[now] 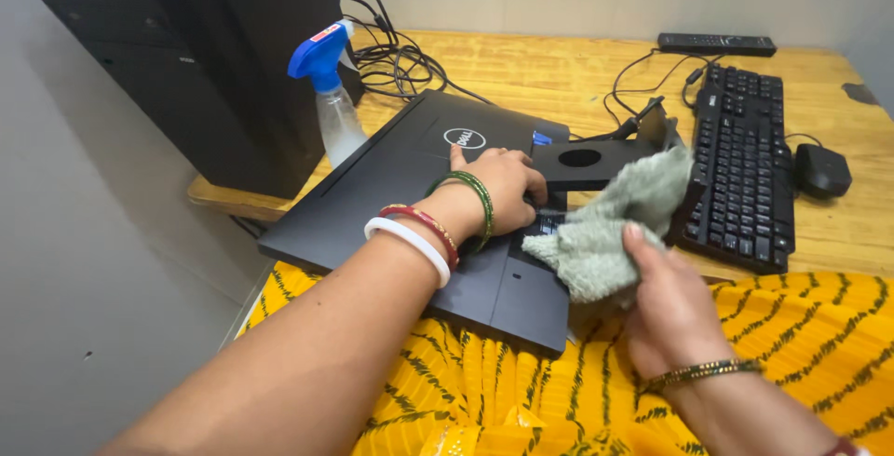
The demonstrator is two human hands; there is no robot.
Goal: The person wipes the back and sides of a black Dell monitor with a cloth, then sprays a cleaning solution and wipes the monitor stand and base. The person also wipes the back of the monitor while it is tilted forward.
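A black monitor (391,186) lies face down, its back up, partly on the wooden desk (549,74) and partly over my lap. My left hand (498,186) rests on the monitor's back near the stand mount, fingers curled against it. Its wrist carries green, red and white bangles. My right hand (666,302) grips a grey-green cloth (615,223), held just right of the monitor's mount area. The black stand base (587,158) with a round hole juts out beside my left hand.
A spray bottle (331,102) with a blue trigger stands left of the monitor, in front of black computer towers (186,55). A black keyboard (740,167), a mouse (819,169), a remote (715,43) and tangled cables (396,60) lie on the desk. Yellow patterned fabric (521,391) covers my lap.
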